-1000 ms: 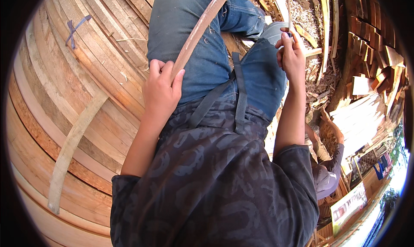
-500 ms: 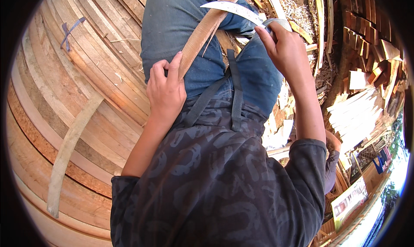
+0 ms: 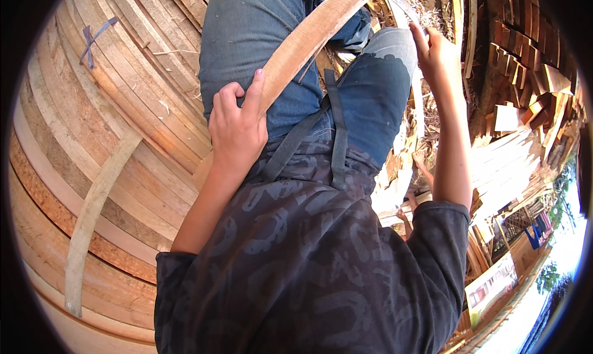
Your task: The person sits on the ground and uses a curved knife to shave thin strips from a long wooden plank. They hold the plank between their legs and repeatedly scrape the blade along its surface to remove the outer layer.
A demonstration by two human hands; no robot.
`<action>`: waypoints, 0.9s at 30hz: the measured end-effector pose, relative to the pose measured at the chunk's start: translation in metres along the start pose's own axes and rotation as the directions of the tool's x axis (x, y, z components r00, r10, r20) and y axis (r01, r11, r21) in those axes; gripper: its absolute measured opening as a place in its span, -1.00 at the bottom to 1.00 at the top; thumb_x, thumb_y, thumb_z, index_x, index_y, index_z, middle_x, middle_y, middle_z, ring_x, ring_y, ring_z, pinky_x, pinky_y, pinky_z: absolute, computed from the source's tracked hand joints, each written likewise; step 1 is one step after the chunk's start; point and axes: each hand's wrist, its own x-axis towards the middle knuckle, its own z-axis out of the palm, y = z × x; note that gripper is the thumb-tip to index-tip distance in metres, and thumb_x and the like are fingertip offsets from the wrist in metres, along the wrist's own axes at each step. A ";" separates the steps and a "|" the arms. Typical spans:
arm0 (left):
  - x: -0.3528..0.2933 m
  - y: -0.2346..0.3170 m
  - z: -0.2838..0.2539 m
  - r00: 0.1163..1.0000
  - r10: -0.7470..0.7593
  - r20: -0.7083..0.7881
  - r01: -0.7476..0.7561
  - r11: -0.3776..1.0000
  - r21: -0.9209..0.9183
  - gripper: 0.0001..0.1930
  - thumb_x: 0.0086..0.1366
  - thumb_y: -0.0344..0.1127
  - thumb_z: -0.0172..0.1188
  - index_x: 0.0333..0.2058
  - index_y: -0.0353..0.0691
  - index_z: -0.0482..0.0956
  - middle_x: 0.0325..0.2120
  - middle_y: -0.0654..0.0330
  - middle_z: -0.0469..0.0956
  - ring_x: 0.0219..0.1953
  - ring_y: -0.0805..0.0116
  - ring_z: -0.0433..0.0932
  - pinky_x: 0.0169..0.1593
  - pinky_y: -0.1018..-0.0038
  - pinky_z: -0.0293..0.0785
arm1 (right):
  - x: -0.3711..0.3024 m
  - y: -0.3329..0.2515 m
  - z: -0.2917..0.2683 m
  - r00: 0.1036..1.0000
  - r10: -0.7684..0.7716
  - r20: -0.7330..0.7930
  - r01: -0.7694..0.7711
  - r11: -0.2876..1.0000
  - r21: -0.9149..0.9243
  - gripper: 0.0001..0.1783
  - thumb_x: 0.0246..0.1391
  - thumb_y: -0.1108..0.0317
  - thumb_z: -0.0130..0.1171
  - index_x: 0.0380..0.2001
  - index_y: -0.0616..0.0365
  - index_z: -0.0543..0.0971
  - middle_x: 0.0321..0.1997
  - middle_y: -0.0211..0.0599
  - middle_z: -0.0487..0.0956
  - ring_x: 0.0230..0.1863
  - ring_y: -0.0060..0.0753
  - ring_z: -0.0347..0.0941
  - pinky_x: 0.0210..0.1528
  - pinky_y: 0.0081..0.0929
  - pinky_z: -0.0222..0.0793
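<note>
A strip of wood (image 3: 318, 36) slants across my lap, its near end in my left hand (image 3: 239, 116), whose fingers are closed round it. A thin splinter hangs from the strip's right edge. My right hand (image 3: 437, 60) is farther right, beyond my knee, closed on the end of a curved blade (image 3: 398, 0). The handle is hidden inside my fist. At the top of the view, the blade's tip meets the far end of the strip.
Long boards (image 3: 117, 187) lie stacked on the left, with a loose curved strip (image 3: 102, 215) on them and a dark ribbon (image 3: 91, 42) near the top. Wood offcuts (image 3: 525, 101) are heaped at the right. Part of another person's arm (image 3: 423, 168) shows behind my right arm.
My right hand has moved up and to the right, carrying the blade along the wood strip toward its far end. The left hand stays almost in place.
</note>
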 end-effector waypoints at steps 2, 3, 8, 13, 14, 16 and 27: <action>0.001 0.000 -0.001 1.000 0.001 0.013 -0.001 1.000 0.007 -0.30 0.00 -0.47 0.26 0.21 -0.05 0.40 -0.22 0.08 0.30 -0.18 0.11 0.39 -0.15 0.25 0.43 | 0.012 0.024 -0.003 0.993 -0.098 -0.068 0.085 0.982 -0.169 -0.35 0.19 -0.29 -0.01 -0.42 0.17 0.60 -0.55 0.00 0.58 -0.39 0.07 0.58 -0.30 -0.11 0.47; 0.001 0.001 -0.001 1.000 -0.004 0.025 0.004 1.000 0.009 -0.30 0.00 -0.47 0.26 0.21 -0.05 0.40 -0.23 0.09 0.30 -0.19 0.11 0.39 -0.15 0.25 0.43 | 0.010 0.022 -0.004 0.994 -0.096 -0.059 0.083 0.978 -0.193 -0.34 0.18 -0.29 -0.01 -0.42 0.16 0.61 -0.54 -0.02 0.58 -0.39 0.07 0.58 -0.30 -0.11 0.48; 0.003 0.003 -0.001 1.000 -0.020 0.009 0.020 1.000 -0.017 -0.30 0.00 -0.47 0.26 0.21 -0.05 0.40 -0.24 0.09 0.29 -0.20 0.11 0.39 -0.16 0.24 0.43 | 0.017 0.015 -0.002 0.973 -0.167 -0.158 0.132 0.969 -0.207 -0.39 0.18 -0.25 0.04 -0.41 0.14 0.61 -0.49 -0.02 0.61 -0.37 0.06 0.59 -0.30 -0.14 0.51; 0.005 0.003 -0.003 1.000 -0.010 0.015 0.010 1.000 -0.024 -0.31 0.00 -0.47 0.26 0.20 -0.07 0.41 -0.24 0.09 0.29 -0.20 0.10 0.39 -0.17 0.24 0.43 | 0.011 0.003 0.014 0.974 -0.113 -0.198 0.075 0.978 -0.193 -0.39 0.21 -0.22 0.01 -0.41 0.19 0.60 -0.49 0.02 0.61 -0.38 0.08 0.59 -0.28 -0.12 0.51; 0.005 0.001 -0.001 1.000 -0.005 0.009 0.005 1.000 -0.014 -0.32 0.00 -0.47 0.26 0.20 -0.07 0.41 -0.24 0.09 0.28 -0.20 0.11 0.39 -0.17 0.25 0.43 | 0.004 -0.004 0.008 0.990 -0.078 -0.117 0.065 0.992 -0.108 -0.38 0.21 -0.21 0.03 -0.45 0.22 0.58 -0.56 0.03 0.58 -0.42 0.10 0.57 -0.31 -0.08 0.47; 0.001 -0.002 0.001 1.000 0.005 0.002 -0.005 1.000 0.006 -0.32 0.00 -0.48 0.26 0.19 -0.06 0.43 -0.25 0.09 0.28 -0.20 0.11 0.39 -0.17 0.26 0.43 | -0.014 -0.026 -0.012 0.993 -0.117 0.014 0.117 0.993 -0.022 -0.37 0.20 -0.20 0.04 -0.51 0.24 0.54 -0.61 0.04 0.54 -0.47 0.13 0.54 -0.35 -0.06 0.44; 0.009 0.006 -0.008 0.998 -0.010 0.060 0.011 1.000 -0.011 -0.32 0.04 -0.49 0.24 0.21 -0.05 0.40 -0.25 0.08 0.29 -0.20 0.10 0.40 -0.17 0.25 0.45 | 0.030 0.019 0.007 0.978 -0.192 -0.085 0.172 0.964 -0.205 -0.29 0.17 -0.34 -0.04 -0.43 0.18 0.63 -0.56 0.04 0.59 -0.39 0.06 0.60 -0.30 -0.12 0.53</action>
